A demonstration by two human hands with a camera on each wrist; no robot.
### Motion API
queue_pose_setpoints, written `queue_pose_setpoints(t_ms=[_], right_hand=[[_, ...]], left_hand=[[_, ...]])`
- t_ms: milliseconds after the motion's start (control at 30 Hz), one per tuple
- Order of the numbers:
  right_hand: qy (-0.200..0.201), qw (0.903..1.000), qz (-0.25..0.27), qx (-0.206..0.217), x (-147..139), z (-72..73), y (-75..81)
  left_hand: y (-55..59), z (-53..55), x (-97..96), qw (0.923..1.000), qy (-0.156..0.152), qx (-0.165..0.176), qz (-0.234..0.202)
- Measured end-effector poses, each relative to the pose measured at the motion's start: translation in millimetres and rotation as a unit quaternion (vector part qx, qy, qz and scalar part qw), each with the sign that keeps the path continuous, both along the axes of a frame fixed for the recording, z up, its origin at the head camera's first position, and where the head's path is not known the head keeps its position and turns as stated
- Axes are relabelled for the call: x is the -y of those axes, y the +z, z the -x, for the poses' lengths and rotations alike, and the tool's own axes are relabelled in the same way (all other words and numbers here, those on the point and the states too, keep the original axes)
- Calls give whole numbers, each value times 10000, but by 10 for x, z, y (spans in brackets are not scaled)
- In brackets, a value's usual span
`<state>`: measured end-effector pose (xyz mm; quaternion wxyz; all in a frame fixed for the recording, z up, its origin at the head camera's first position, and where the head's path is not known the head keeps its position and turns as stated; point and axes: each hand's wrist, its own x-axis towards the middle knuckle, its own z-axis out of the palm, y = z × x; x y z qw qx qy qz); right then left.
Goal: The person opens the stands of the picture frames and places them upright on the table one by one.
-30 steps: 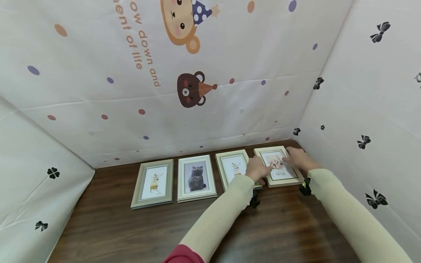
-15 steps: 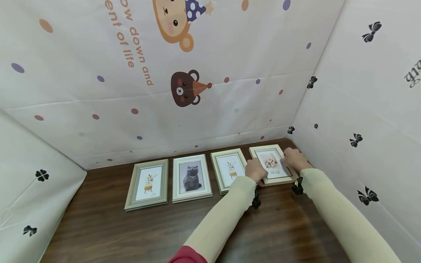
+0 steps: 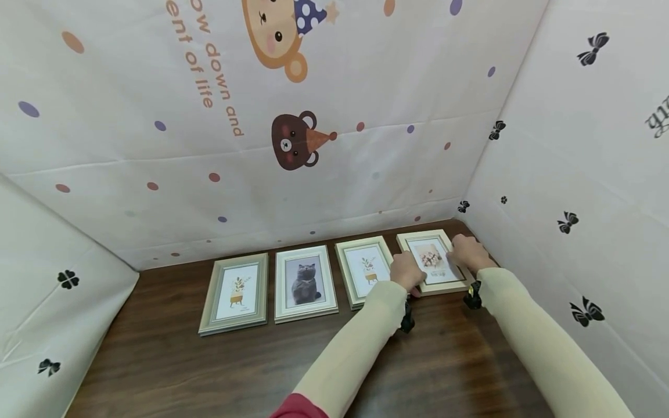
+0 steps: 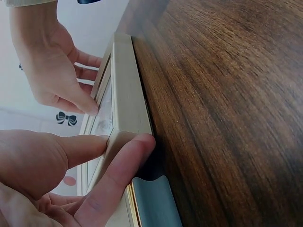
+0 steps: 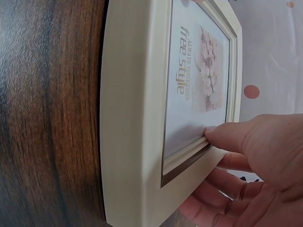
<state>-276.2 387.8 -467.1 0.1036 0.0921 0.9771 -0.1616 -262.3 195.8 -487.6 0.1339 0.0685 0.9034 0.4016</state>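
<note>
A cream picture frame (image 3: pixel 460 287) with a pink flower print lies flat at the right end of a row on the brown table. At its near-left corner my left hand (image 3: pixel 406 271) pinches it, thumb on top and a finger along the side, as the left wrist view shows. My right hand (image 3: pixel 468 252) grips the right edge. In the right wrist view its thumb (image 5: pixel 227 135) presses the inner border beside the print, other fingers curled at the outer side. Close left of it lies another cream frame (image 3: pixel 347 270) with a plant print, partly hidden by my left hand.
A white frame (image 3: pixel 281 290) with a grey cat picture and a grey-beige frame (image 3: pixel 209 305) with a plant print lie further left. The brown table (image 3: pixel 219 371) meets a patterned back sheet (image 3: pixel 183 220) and a white right-hand sheet (image 3: pixel 533 261) with black bows.
The head view has shifted slightly right. My right hand has closed in on the flower frame's right edge, and my left fingers have tightened at its near-left corner. Hardly anything differs over the last half second.
</note>
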Motion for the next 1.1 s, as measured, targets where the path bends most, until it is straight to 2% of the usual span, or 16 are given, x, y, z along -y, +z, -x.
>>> queue_pose_setpoints(t_ms=[400, 700, 900, 1100], right_hand=[[-61, 9996, 61, 269, 30, -18, 48], [-114, 9991, 39, 418, 63, -7, 61], [14, 9999, -57, 159, 63, -10, 56], [112, 9989, -90, -438, 30, 35, 72]], left_hand=[[13, -32, -1, 9999, -55, 16, -99], [8, -45, -9, 10000, -22, -63, 12], [37, -68, -4, 9995, -7, -263, 174], [94, -95, 45, 9974, 87, -710, 122]])
